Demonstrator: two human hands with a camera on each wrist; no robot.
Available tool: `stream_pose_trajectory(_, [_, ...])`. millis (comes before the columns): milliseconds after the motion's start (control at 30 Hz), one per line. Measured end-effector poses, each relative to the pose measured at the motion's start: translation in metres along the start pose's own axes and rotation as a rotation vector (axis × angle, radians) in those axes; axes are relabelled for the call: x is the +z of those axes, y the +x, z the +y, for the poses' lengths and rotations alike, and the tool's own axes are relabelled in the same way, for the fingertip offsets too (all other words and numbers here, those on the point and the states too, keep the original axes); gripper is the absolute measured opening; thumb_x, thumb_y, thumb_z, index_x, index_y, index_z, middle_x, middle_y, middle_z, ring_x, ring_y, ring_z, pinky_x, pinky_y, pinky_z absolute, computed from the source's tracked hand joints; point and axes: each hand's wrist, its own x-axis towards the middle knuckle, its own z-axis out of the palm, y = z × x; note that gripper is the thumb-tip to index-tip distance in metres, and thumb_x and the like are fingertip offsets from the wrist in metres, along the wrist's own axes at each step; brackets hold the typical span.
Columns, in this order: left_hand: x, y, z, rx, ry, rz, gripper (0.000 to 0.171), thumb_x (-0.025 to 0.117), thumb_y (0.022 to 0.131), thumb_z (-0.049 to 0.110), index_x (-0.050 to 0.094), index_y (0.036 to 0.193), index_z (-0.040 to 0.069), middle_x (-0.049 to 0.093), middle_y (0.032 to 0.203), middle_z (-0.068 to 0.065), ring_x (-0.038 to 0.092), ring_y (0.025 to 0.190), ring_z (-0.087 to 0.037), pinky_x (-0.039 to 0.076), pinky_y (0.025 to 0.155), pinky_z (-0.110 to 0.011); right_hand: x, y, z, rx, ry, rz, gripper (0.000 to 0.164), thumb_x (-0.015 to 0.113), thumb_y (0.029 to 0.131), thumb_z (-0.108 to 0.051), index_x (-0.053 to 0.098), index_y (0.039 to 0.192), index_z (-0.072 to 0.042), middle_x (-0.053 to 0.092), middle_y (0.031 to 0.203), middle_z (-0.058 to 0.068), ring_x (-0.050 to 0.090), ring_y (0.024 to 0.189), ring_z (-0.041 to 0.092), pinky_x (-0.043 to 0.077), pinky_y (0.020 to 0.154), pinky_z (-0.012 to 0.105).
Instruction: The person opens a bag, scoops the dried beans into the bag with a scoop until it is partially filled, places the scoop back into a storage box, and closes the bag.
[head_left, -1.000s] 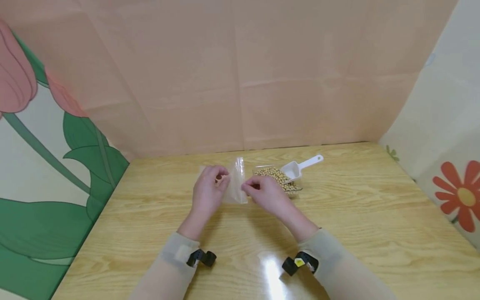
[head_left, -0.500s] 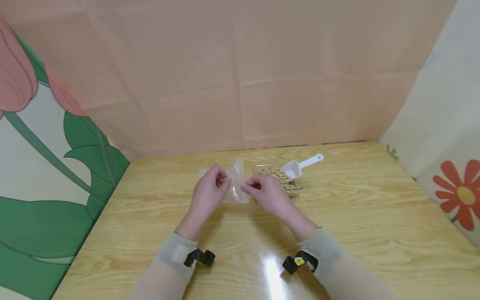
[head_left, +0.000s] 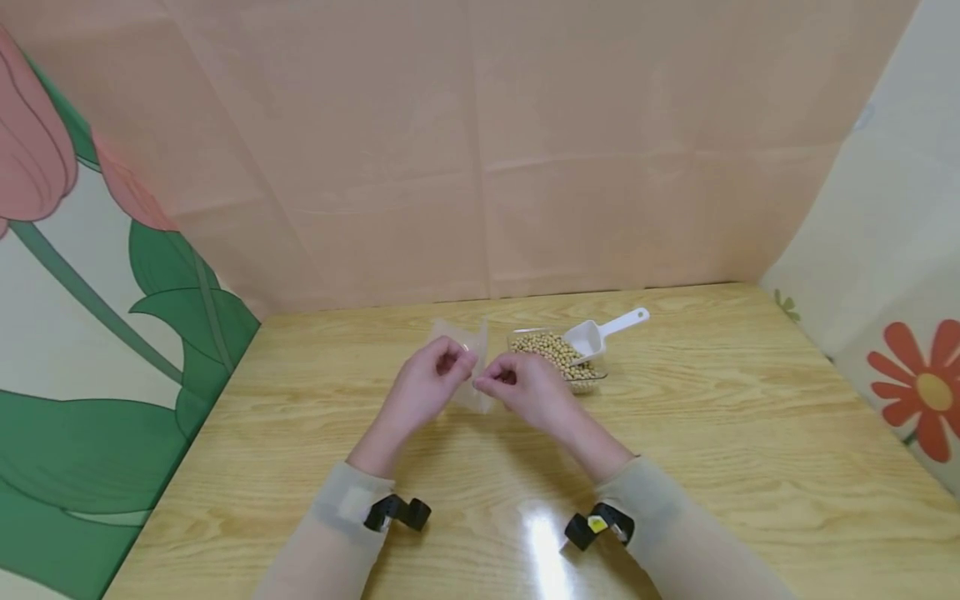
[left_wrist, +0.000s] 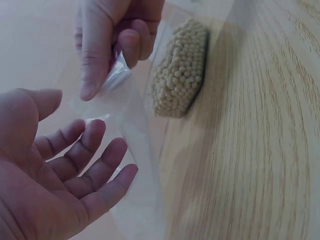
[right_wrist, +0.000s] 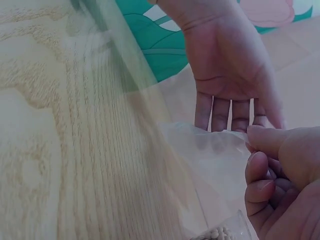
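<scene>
A clear plastic bag is held up between both hands over the table. My right hand pinches its edge between thumb and index finger, the other fingers curled in. My left hand is at the bag's other side. In the left wrist view its fingers are spread and gently bent against the film, with the thumb standing apart. The right wrist view shows those fingertips behind the bag's edge. Just beyond the right hand stands a clear box of pale yellow soybeans.
A white scoop rests in the soybeans, its handle pointing up to the right. The wooden table meets a pink cloth backdrop at the back. Flower-patterned panels stand at both sides.
My left hand has moved right and closer to the right hand. The bag has shifted and swung with it, its left part now rising behind the left fingers. The right hand hardly moves.
</scene>
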Motion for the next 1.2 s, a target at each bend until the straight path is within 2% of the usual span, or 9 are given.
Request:
stream_pose_trajectory(133, [0.001,0.0012,-0.0004,0.001,0.002,-0.015,0.019,0.07,0.111,0.033,0.071,0.106,0.015,0.07,0.098,-0.001,0.062,0.088,-0.02,0.054,0.078,-0.039,0.0013,0.0007,0.001,-0.015,-0.009,-0.016,0.011,0.084,0.101,-0.024,0.081,0.096,-0.015,0.071,0.081,-0.006,0.062,0.069,0.013,0.053,0.061,0.029])
stream_pose_trajectory(333, [0.0024,0.0021,0.0002,-0.008,-0.008,-0.03,0.018,0.07,0.112,0.031,0.071,0.105,0.015,0.071,0.098,-0.001,0.062,0.088,-0.02,0.053,0.077,-0.038,0.0021,0.001,0.001,-0.048,-0.033,-0.042,0.011,0.084,0.101,-0.023,0.081,0.092,-0.017,0.072,0.084,-0.008,0.062,0.074,0.011,0.053,0.065,0.029])
stream_pose_trajectory(500, [0.003,0.0027,0.0003,-0.012,-0.028,-0.047,0.016,0.068,0.113,0.027,0.073,0.105,0.014,0.073,0.099,0.0,0.065,0.089,-0.021,0.054,0.078,-0.039,0.0017,0.0005,0.0009,-0.034,-0.035,-0.059,0.012,0.085,0.101,-0.023,0.08,0.091,-0.018,0.069,0.083,-0.006,0.061,0.07,0.012,0.051,0.061,0.028])
stream_pose_trajectory(833, [0.001,0.0023,0.0013,0.023,-0.036,-0.098,0.011,0.072,0.11,0.021,0.081,0.11,0.014,0.078,0.107,0.002,0.072,0.103,-0.017,0.061,0.095,-0.045,0.0029,0.0013,0.0013,-0.056,-0.064,-0.082,0.014,0.084,0.101,-0.023,0.078,0.089,-0.02,0.07,0.085,-0.008,0.06,0.073,0.011,0.051,0.064,0.029])
stream_pose_trajectory(1000, [0.0,0.0017,0.0001,0.025,-0.06,-0.099,0.01,0.072,0.11,0.02,0.08,0.108,0.015,0.078,0.105,0.004,0.071,0.103,-0.017,0.06,0.096,-0.045,0.0026,0.0019,0.0035,-0.017,-0.022,-0.116,0.013,0.08,0.104,-0.026,0.079,0.095,-0.017,0.069,0.08,-0.004,0.061,0.064,0.013,0.05,0.059,0.03])
stream_pose_trajectory(1200, [0.0002,0.0027,-0.0037,0.039,-0.094,-0.116,0.013,0.069,0.112,0.022,0.079,0.108,0.016,0.076,0.102,0.005,0.07,0.098,-0.015,0.059,0.09,-0.041,-0.0021,0.0028,0.0075,0.071,0.04,-0.095,0.034,0.064,0.113,-0.043,0.077,0.106,-0.012,0.068,0.07,0.001,0.061,0.066,0.024,0.043,0.059,0.033])
